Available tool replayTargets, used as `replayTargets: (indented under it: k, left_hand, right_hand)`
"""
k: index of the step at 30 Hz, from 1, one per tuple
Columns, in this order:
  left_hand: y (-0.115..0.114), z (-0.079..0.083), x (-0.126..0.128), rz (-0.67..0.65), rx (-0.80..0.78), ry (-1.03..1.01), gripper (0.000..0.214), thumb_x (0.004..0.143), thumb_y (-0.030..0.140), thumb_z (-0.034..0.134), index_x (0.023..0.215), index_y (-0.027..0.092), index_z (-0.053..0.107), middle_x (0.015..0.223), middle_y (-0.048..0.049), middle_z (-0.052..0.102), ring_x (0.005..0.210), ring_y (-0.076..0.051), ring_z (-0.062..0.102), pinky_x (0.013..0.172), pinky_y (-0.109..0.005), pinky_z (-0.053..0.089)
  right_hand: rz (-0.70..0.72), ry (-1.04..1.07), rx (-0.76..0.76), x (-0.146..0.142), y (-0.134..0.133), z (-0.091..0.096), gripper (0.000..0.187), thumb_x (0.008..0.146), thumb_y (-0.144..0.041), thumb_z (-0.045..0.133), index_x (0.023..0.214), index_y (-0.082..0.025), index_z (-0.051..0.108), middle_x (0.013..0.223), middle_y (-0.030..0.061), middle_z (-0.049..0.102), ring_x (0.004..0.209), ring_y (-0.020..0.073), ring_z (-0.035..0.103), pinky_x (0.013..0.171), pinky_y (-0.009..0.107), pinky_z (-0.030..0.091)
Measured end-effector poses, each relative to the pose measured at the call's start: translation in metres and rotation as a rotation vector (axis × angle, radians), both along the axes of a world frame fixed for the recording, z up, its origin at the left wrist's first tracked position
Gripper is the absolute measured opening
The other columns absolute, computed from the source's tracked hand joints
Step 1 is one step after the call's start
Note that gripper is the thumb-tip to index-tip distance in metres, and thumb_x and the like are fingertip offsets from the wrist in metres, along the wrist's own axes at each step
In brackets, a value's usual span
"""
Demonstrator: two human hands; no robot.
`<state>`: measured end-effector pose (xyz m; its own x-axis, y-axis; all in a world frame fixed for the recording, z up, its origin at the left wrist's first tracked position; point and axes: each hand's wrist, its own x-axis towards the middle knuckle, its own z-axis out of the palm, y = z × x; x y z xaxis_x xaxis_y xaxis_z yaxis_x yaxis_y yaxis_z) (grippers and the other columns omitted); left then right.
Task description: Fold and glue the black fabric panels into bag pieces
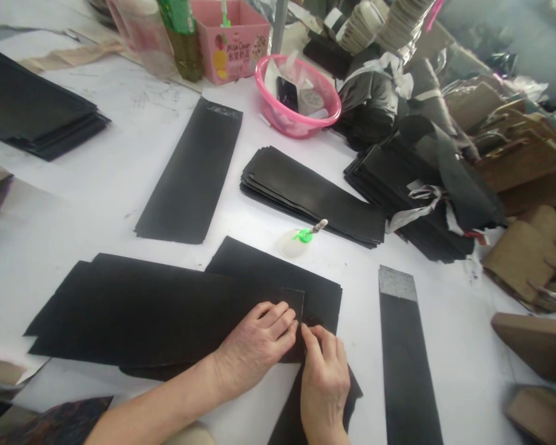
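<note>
A long black sheet (152, 309) of leather-like material lies across the table in front of me. My left hand (259, 340) rests on its right end, fingers bent and pressed together at the edge. Close beside it, my right hand (325, 374) pinches that same edge between thumb and forefinger. Another black piece (269, 262) lies beneath, sticking out past the far side. A further black strip (287, 411) shows below, partly covered by my right hand. The fingertips hide the exact spot where the layers meet.
Beyond my hands stands a small glue bottle (295, 242) with a green cap. Black strips (189, 179) and a stack of black pieces (310, 191) lie around it. Farther back are a pink basin (301, 127), a pink box (231, 46) and tied black bundles (412, 191).
</note>
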<state>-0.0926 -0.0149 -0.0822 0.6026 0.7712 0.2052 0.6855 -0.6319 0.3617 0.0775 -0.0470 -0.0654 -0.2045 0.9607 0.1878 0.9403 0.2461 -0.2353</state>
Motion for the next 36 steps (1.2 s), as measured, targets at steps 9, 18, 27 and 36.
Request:
replayTargets:
  k: [9, 18, 27, 36]
  left_hand:
    - [0.001, 0.0, 0.001, 0.006, 0.001, -0.009, 0.028, 0.095, 0.013, 0.044, 0.12, 0.013, 0.055, 0.131, -0.0105, 0.054, 0.126, -0.026, 0.043, 0.1, -0.042, 0.039]
    - [0.001, 0.0, 0.0, 0.015, 0.014, -0.014, 0.027, 0.095, 0.014, 0.045, 0.119, 0.013, 0.056, 0.13, -0.0104, 0.054, 0.126, -0.026, 0.043, 0.1, -0.042, 0.039]
    - [0.001, -0.003, 0.0, 0.026, 0.06, -0.024, 0.024, 0.094, 0.017, 0.048, 0.116, 0.013, 0.058, 0.128, -0.009, 0.054, 0.124, -0.025, 0.044, 0.098, -0.041, 0.04]
    - [0.001, -0.002, 0.0, 0.026, 0.081, -0.018, 0.023, 0.095, 0.016, 0.047, 0.115, 0.013, 0.058, 0.127, -0.0095, 0.054, 0.124, -0.025, 0.044, 0.098, -0.04, 0.04]
  right_hand:
    - [0.011, -0.031, -0.032, 0.002, -0.007, 0.002, 0.034, 0.094, -0.01, 0.043, 0.122, -0.02, 0.059, 0.1, 0.0106, 0.061, 0.091, 0.0226, 0.055, 0.079, 0.036, 0.049]
    - [0.045, -0.079, -0.048, 0.004, -0.01, 0.0, 0.036, 0.095, -0.012, 0.04, 0.127, -0.02, 0.056, 0.101, 0.0112, 0.06, 0.091, 0.0232, 0.054, 0.079, 0.036, 0.048]
    - [0.034, -0.156, -0.024, 0.002, -0.008, -0.001, 0.035, 0.097, -0.016, 0.037, 0.125, -0.018, 0.057, 0.1, 0.0108, 0.059, 0.09, 0.0223, 0.053, 0.077, 0.035, 0.047]
    - [0.029, -0.184, 0.001, -0.001, -0.005, 0.0, 0.035, 0.098, -0.017, 0.034, 0.122, -0.018, 0.059, 0.098, 0.0109, 0.059, 0.089, 0.0229, 0.052, 0.076, 0.036, 0.047]
